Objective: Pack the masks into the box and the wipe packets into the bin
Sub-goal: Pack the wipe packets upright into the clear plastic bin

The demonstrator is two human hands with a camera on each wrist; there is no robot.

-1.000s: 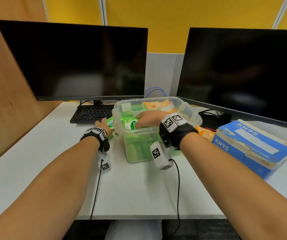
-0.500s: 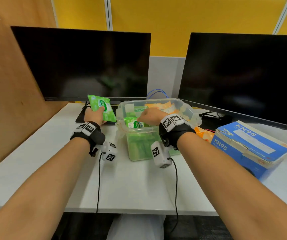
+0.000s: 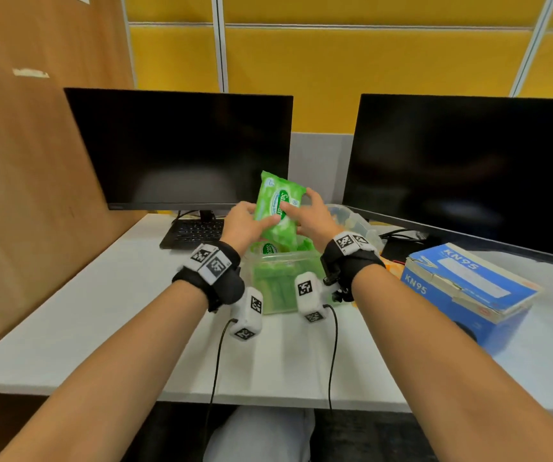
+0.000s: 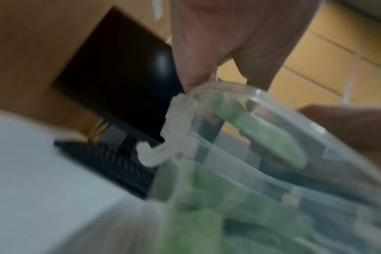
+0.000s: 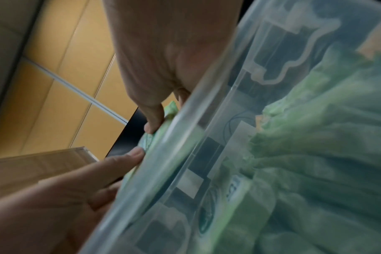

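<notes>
1. The left hand (image 3: pixel 247 225) and the right hand (image 3: pixel 315 218) together hold one green wipe packet (image 3: pixel 276 208) up in the air above the clear plastic bin (image 3: pixel 285 261).
2. The left hand grips the packet's lower left edge, thumb lying across the front and the other fingers hidden behind it.
3. The right hand holds the right side, thumb on the white label at the front and fingers spread along the upper right edge.
4. The packet stands nearly upright, tilted a little, with its label facing the person; it is clear of the bin's rim.
5. The bin sits on the white surface (image 3: pixel 102 311) directly below the hands and already holds several green packets, one with its label showing just under the left hand.
6. In the left wrist view the picture is blurred, yet the bin (image 4: pixel 239 154) with its side clip and green contents can be made out beneath the fingers.
7. In the right wrist view the right thumb and fingertips (image 5: pixel 152 125) pinch the edge of the green packet (image 5: pixel 150 141) above the bin wall (image 5: pixel 207 120).
8. The blue mask box (image 3: pixel 461 291) marked KN95 lies to the right of the bin, lid closed and a little dented; I cannot see any masks.
9. Something orange (image 3: pixel 390 265) shows between the bin and the box, too hidden to identify.
10. A black keyboard (image 3: pixel 195 231) and two dark monitors (image 3: pixel 182 148) stand at the back of the surface.
</notes>
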